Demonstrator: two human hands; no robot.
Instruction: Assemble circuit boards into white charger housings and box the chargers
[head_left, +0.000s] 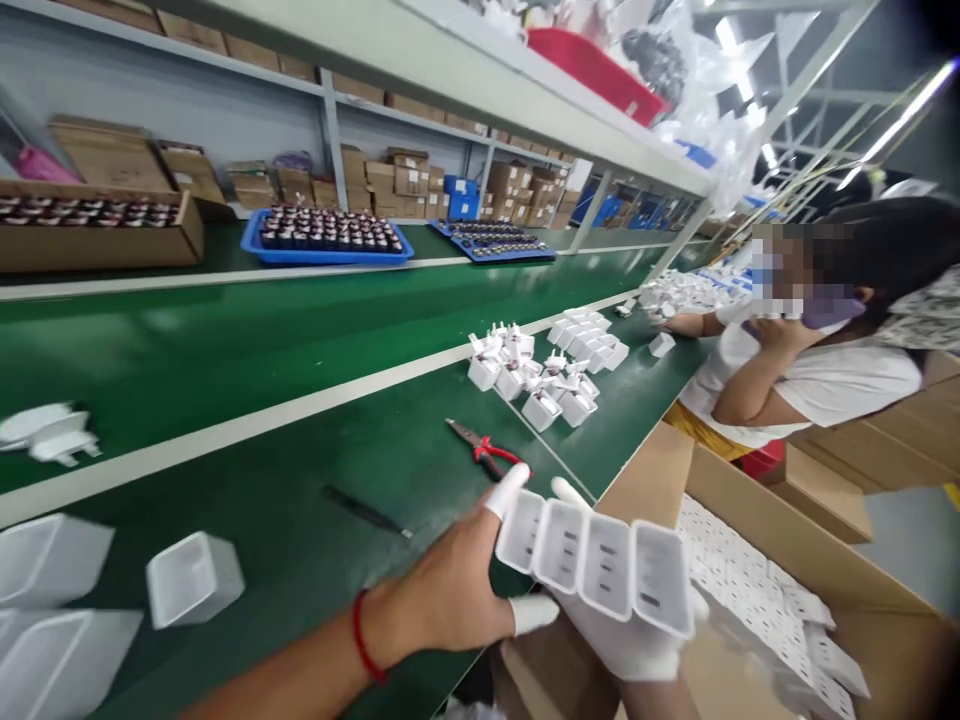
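Observation:
A row of several white plastic casings sits side by side, open ends facing me, with small dark slots inside. My right hand, in a white glove, holds the row from beneath; most of its fingers are hidden behind it. At the row's left end is my left hand, wearing white finger cots and a red wrist cord. Its thumb and a finger bracket the end casing, one at the upper edge and one below. Beyond lie red-handled pliers, and to the left are black tweezers.
Loose white casings lie at left; others with plug parts stand ahead. A carton of white casings is at right. A co-worker sits beyond it. Blue trays line the far side beneath an overhead shelf.

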